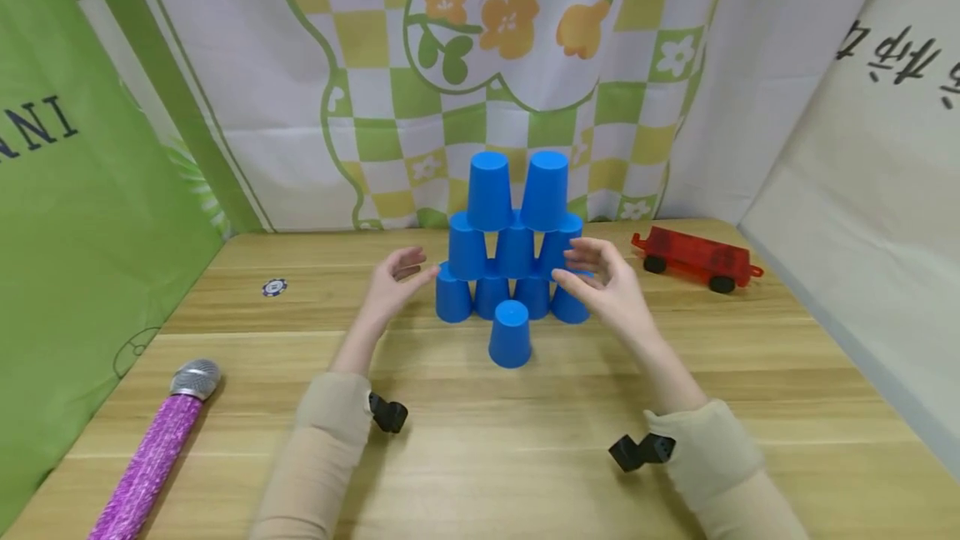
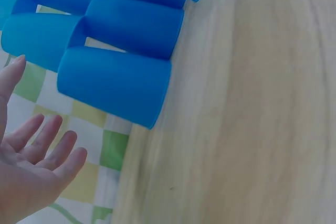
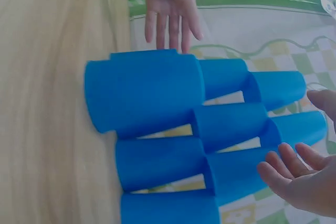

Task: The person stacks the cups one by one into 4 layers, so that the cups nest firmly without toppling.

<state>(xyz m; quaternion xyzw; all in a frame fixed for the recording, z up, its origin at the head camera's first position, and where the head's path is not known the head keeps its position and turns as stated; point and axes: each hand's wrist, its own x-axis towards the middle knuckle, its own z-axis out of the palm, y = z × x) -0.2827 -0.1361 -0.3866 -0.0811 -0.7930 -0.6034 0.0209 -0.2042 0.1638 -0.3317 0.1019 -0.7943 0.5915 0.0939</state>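
Blue cups stand upside down in a stacked pyramid: several along the bottom, three in the middle row and two on top. In front of the stack a single blue cup sits mouth down on the table. My left hand is held beside the stack's left side, fingers loosely bent and holding nothing. On the other side my right hand overlaps the right-hand cups in the head view, also with nothing in its grasp. In the right wrist view, relaxed fingers spread beside the upper cups.
On the wooden table, a red toy wagon with black wheels stands at the back right. A pink glittery microphone lies at the front left, and a small round chip lies behind it. A patterned curtain hangs behind the stack.
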